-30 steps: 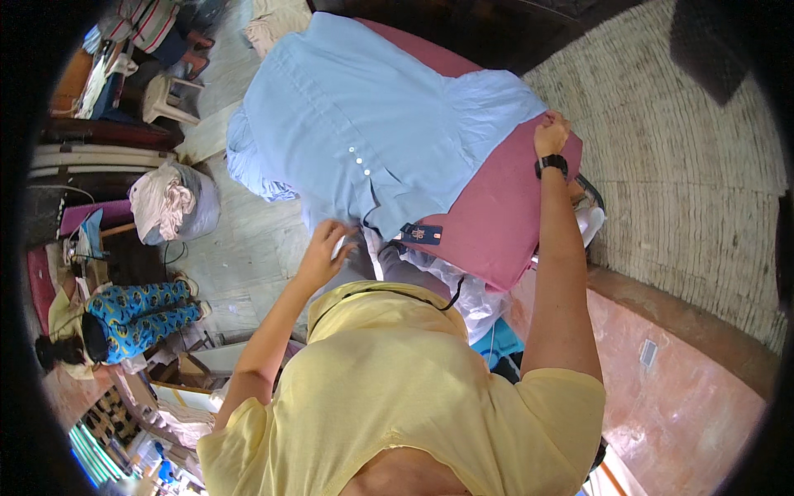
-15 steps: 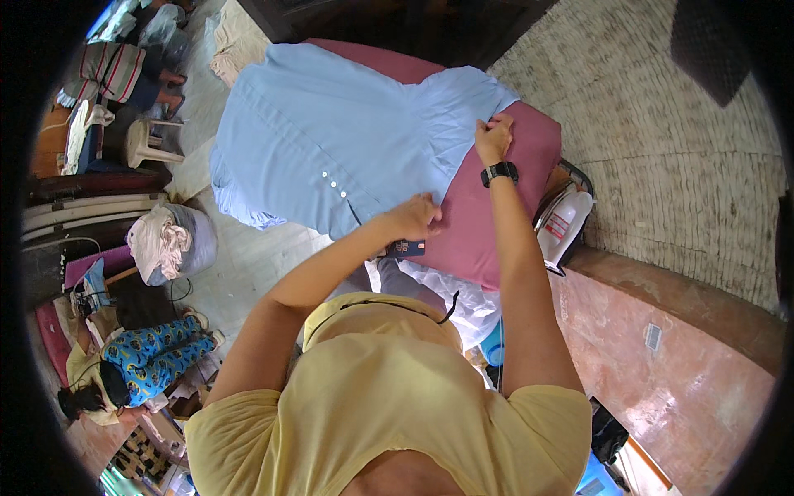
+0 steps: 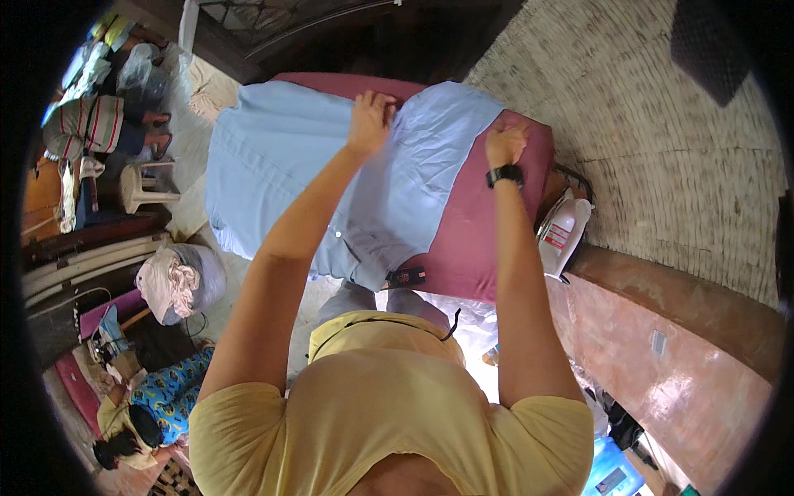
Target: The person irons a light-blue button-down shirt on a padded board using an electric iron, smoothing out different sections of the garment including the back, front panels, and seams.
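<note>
—Left grip (image 3: 372,124) first, please: how is it?

—Its fingers are loosely spread at the far edge of the light blue garment (image 3: 265,165), the left forearm (image 3: 310,207) reaching across the cloth. Some blur makes it hard to say how firmly they touch.

—And the right grip (image 3: 506,145)?

—That one is over the maroon tabletop (image 3: 465,256), just beside the garment's right edge. Its fingers are bent, but I can't tell whether they are pinching anything. A black wristwatch (image 3: 504,174) sits on that wrist.

—Where does the garment lie, then?

—Spread over the left and middle of the tabletop, with a strip of maroon padding bare on the right and another along the far side. Its left part looks fairly smooth; the part between the two grips is creased.

—Anything on it worth noting?

—A pale button (image 3: 337,235) shows beside the left forearm, and a dark tag (image 3: 407,276) lies at the near edge.

—What stands about?

—Just beside the tabletop's right end, a white object with red marking (image 3: 563,227). Over on the left, a bundle of pale pink cloth (image 3: 168,279) on a stuffed bag (image 3: 208,277), and further up a cream plastic stool (image 3: 145,197).

—Other people?

—Two, both on the left: one in blue patterned trousers (image 3: 168,397), one in a striped top (image 3: 103,126) near the stool.
</note>
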### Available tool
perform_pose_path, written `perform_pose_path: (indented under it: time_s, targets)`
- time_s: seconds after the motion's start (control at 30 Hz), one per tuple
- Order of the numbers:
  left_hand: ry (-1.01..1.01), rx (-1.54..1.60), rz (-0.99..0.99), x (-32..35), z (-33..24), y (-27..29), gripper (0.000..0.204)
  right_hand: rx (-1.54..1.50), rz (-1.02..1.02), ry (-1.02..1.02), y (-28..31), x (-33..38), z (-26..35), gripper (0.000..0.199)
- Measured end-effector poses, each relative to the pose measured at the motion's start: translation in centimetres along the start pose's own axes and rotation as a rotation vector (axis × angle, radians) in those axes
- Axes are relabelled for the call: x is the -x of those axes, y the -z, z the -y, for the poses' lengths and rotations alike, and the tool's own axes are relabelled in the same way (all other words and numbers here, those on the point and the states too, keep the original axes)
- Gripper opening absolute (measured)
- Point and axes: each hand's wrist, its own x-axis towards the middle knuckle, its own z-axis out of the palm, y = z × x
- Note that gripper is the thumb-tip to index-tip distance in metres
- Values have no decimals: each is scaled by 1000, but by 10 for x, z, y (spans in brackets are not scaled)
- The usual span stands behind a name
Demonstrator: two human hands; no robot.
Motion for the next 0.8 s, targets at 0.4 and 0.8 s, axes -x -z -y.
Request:
perform_pose_path:
  time_s: [0.4, 0.8]
  targets:
    - [316, 375, 832, -82, 1, -20, 32, -62, 18, 82, -20, -9, 26, 33]
    - [475, 878, 1008, -88, 23, -21, 23, -884, 214, -454, -2, -13, -2, 7]
